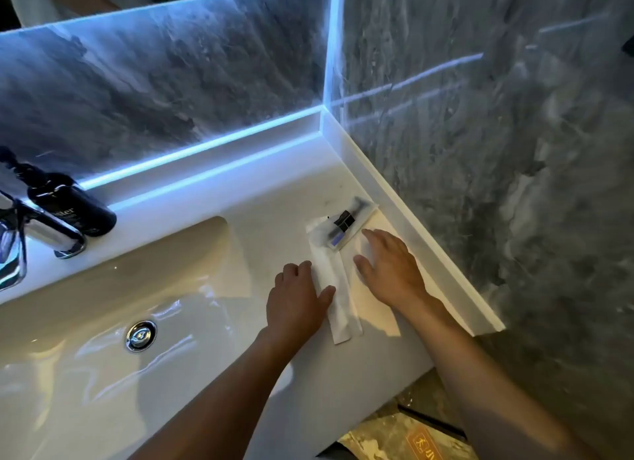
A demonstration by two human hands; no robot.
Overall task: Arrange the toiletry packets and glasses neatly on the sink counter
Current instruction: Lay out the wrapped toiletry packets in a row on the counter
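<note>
Toiletry packets lie on the white sink counter to the right of the basin. A long white packet runs toward me; my left hand rests on its left edge with the thumb over it. A clear packet with a black razor lies slanted across its far end. My right hand lies flat, fingers spread, on another white packet beside the long one. No glasses are in view.
The basin with its chrome drain fills the left. A chrome tap and a dark pump bottle stand at the back left. Grey marble walls close the back and right. The counter's front edge drops to the floor.
</note>
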